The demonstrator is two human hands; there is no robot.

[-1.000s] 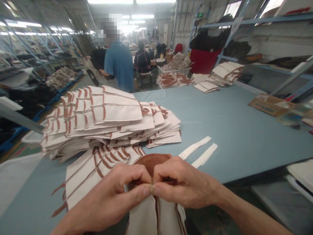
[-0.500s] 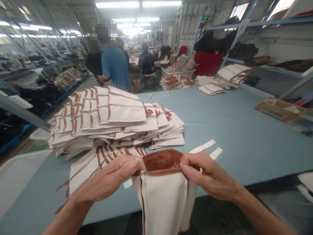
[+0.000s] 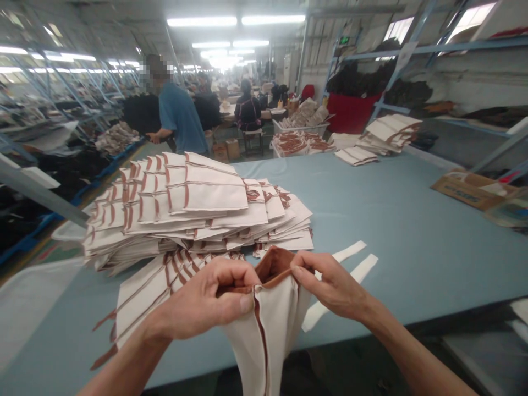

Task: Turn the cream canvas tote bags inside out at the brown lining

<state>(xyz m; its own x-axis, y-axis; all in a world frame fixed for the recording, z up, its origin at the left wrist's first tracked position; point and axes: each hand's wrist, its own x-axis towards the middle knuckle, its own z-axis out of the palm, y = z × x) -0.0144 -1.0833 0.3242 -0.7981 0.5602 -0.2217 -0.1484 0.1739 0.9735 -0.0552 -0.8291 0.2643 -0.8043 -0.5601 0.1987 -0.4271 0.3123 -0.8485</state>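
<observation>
A cream fabric bag piece (image 3: 274, 319) with brown lining and brown piping hangs at the table's front edge, its mouth partly open toward me. My left hand (image 3: 210, 300) pinches the rim at the left, thumb outside by a piped seam. On the rim's right side, my right hand (image 3: 325, 280) is closed, thumb and fingers gripping the edge. Just beyond lie white strips (image 3: 350, 250) on the table. The lower part of the bag drops below the table edge and out of the picture.
Stacked cream pieces with brown edges (image 3: 198, 203) cover the left of the blue-green table (image 3: 412, 231). More cream pieces (image 3: 391, 132) lie at the far right, near a cardboard box (image 3: 466, 187). A person in a blue shirt (image 3: 181, 115) stands beyond the table; another sits farther back.
The bag has turned and its mouth has narrowed, with a piped seam now facing me. My hands have drawn closer together. The person in blue has moved left.
</observation>
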